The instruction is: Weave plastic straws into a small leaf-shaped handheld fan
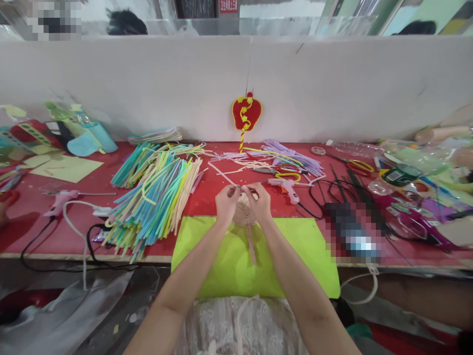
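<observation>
Both of my hands meet over the middle of the table with their fingertips pinched close together. My left hand (226, 203) is closed on a pale pink pipe cleaner (221, 172), whose free end sticks out to the upper left. My right hand (259, 201) is closed at the same spot, pinching the pipe cleaner by the edge of a beige fan-shaped piece (246, 211). That piece is made of rows of pipe cleaner and lies between my hands. Its pinkish handle (252, 249) points toward me. The exact pinch point is partly hidden by my fingers.
Beneath my forearms lies a lime-green mat (295, 256). Bundled pipe cleaners (148, 197) lie left; purple ones (291, 155) lie behind. A pink glue gun (290, 190), scissors (288, 176) and a phone (353, 231) are right. A red fan (247, 116) stands against the white partition.
</observation>
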Tool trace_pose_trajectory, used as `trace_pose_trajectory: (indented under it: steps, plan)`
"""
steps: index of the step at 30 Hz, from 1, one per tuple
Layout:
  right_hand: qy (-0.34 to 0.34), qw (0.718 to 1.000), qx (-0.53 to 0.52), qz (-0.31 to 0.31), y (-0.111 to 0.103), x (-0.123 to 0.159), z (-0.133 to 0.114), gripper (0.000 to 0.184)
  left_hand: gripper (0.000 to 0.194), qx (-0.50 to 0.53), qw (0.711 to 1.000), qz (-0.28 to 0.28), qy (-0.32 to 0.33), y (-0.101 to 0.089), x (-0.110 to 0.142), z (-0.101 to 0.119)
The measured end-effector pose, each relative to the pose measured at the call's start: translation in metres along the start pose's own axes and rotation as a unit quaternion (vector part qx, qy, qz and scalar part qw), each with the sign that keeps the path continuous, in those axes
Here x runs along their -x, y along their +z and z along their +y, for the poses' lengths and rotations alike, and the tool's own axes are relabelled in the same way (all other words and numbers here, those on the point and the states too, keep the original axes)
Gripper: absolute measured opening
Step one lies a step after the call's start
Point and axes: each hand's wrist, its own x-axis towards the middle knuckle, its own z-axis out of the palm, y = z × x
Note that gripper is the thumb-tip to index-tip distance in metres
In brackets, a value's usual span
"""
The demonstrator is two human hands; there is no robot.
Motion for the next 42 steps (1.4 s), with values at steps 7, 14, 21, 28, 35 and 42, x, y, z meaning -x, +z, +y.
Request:
trace_pose_trajectory:
  steps: [7, 14, 21, 28, 35, 42]
  plan:
    - [0.023, 1.000, -0.010, 0.018, 0.001, 0.001, 0.002, 0.021, 0.019, 0.063, 0.997, -0.013, -0.031, 0.003, -0.001, 0.002]
    - [-0.028, 0.999, 0.032, 0.013, 0.001, 0.001, -0.002, 0.019, 0.021, 0.105, 0.993, -0.007, -0.055, 0.001, -0.004, 0.004]
    - [-0.027, 0.999, 0.031, 0.015, 0.001, 0.001, -0.002, 0.019, 0.018, 0.093, 0.994, -0.022, -0.056, 0.002, -0.004, -0.001]
    - [0.008, 1.000, 0.004, 0.020, 0.002, 0.001, -0.001, 0.020, 0.019, 0.009, 1.000, -0.020, 0.002, 0.001, -0.001, -0.002]
    - [0.021, 1.000, -0.002, 0.004, 0.003, 0.001, 0.002, 0.023, 0.021, -0.099, 0.993, -0.023, 0.065, -0.003, 0.004, 0.002]
    - [0.041, 0.999, -0.001, 0.006, 0.005, 0.000, 0.008, 0.026, 0.023, -0.115, 0.989, -0.029, 0.088, -0.003, 0.005, 0.003]
